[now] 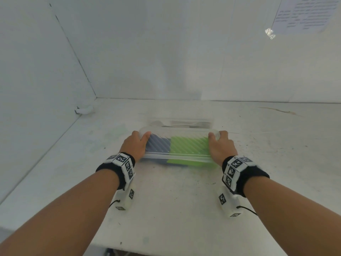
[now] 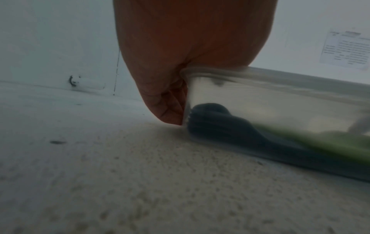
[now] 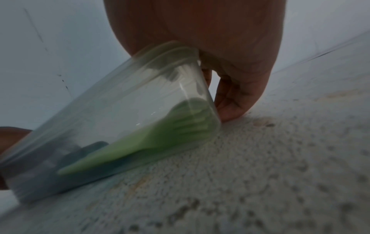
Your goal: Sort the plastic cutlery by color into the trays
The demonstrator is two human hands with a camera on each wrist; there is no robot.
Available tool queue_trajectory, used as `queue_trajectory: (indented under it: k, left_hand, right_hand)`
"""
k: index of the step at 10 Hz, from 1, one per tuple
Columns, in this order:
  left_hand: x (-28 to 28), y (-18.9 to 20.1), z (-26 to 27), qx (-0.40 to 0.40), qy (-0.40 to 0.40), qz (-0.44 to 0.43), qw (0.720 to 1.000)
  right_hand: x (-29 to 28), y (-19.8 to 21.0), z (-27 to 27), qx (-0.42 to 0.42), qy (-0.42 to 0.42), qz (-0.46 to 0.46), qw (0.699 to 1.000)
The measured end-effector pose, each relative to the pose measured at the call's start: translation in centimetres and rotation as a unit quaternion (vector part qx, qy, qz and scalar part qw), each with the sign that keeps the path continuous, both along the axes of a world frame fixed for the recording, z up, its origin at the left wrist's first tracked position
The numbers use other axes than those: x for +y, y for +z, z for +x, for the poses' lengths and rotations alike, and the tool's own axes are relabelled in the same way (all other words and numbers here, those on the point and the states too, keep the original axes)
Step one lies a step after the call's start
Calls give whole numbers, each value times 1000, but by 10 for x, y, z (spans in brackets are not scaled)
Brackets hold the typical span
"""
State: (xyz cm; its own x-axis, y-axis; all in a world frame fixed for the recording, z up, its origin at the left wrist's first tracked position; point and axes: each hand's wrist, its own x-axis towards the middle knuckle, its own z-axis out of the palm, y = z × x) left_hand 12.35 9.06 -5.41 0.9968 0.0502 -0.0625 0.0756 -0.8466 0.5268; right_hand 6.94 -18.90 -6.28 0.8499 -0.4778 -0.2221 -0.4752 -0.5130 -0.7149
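Clear tray gripped endwise by both hands' fingers.

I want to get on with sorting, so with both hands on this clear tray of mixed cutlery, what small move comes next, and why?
Probably set the clear tray flat and let go. The left hand and right hand grip its two ends, and the right wrist view shows it tilted. Blue cutlery and green cutlery lie mixed inside, and picking them out needs a free hand.

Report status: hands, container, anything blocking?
Left hand and right hand grip the ends of the clear container. Blue and green cutlery inside, unsorted. Second clear tray directly behind.
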Motion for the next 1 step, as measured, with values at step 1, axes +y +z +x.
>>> queue_trajectory:
  k: [1]
  left_hand:
    - [2, -1, -7, 11, 44, -54, 998]
  right_hand:
    - [-4, 4, -6, 18, 2, 35, 999]
